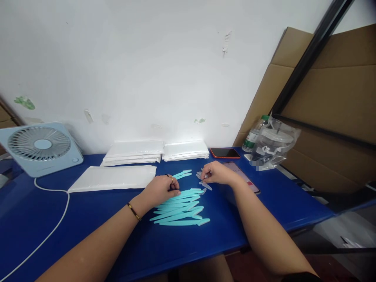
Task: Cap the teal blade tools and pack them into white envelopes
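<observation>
Hands [160,190] [216,172] flank teal sticks [179,207] mid-table [88,219], edges well apart.

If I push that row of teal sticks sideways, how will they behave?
The teal sticks look thin, flat and light, so they would probably slide, not roll. They lie loose and overlapping on the smooth blue table, so the row would likely scatter.
</observation>
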`<action>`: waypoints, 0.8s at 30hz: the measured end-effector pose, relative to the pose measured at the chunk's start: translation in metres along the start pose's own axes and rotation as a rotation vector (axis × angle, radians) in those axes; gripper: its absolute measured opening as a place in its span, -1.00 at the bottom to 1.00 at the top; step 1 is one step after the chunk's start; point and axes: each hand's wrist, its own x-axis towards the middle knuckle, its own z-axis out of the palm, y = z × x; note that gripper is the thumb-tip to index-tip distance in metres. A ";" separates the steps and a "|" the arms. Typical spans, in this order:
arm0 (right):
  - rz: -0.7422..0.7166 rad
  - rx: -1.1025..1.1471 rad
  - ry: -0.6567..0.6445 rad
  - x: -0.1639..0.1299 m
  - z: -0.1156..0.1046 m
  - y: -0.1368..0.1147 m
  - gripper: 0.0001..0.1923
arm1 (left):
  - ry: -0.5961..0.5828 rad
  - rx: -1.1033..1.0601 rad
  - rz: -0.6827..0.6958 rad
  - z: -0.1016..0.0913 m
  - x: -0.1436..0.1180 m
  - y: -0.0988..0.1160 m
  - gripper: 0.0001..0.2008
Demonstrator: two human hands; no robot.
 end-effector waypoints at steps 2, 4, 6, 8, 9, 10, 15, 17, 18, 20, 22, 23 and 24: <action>0.002 -0.019 -0.028 0.001 0.004 0.001 -0.91 | -0.036 -0.020 -0.043 0.001 0.000 0.001 -0.84; 0.005 -0.019 -0.033 0.003 0.007 0.002 -0.91 | -0.044 -0.025 -0.089 0.001 0.000 0.002 -0.81; 0.009 -0.016 -0.038 0.004 0.009 0.002 -0.89 | -0.022 -0.030 -0.112 0.001 -0.001 0.002 -0.78; 0.011 -0.023 -0.035 0.004 0.009 0.003 -0.86 | -0.010 -0.043 -0.114 0.000 -0.003 0.003 -0.75; 0.010 -0.030 -0.031 0.003 0.009 0.003 -0.85 | -0.017 -0.052 -0.114 0.000 -0.003 0.003 -0.74; 0.009 -0.038 -0.027 0.003 0.009 0.003 -0.85 | -0.030 -0.061 -0.114 0.000 -0.004 0.003 -0.74; 0.026 -0.012 0.001 0.005 0.012 0.003 -0.81 | -0.009 -0.070 -0.161 0.004 -0.001 -0.001 -0.79; 0.031 0.028 0.002 0.006 0.013 0.003 -0.79 | 0.064 -0.031 -0.189 0.004 0.000 -0.004 -0.81; 0.025 0.050 -0.002 0.006 0.013 0.003 -0.78 | 0.098 -0.010 -0.194 0.004 0.001 -0.005 -0.82; 0.004 0.089 -0.006 0.007 0.014 0.003 -0.77 | 0.141 0.018 -0.193 0.004 0.001 -0.007 -0.84; -0.016 0.106 0.010 0.009 0.015 0.002 -0.77 | 0.151 0.022 -0.196 0.003 0.001 -0.008 -0.84; -0.024 0.108 0.020 0.009 0.016 0.002 -0.77 | 0.151 0.020 -0.198 0.003 0.001 -0.008 -0.84; -0.031 0.108 0.028 0.010 0.018 0.001 -0.77 | 0.151 0.019 -0.198 0.003 0.001 -0.008 -0.84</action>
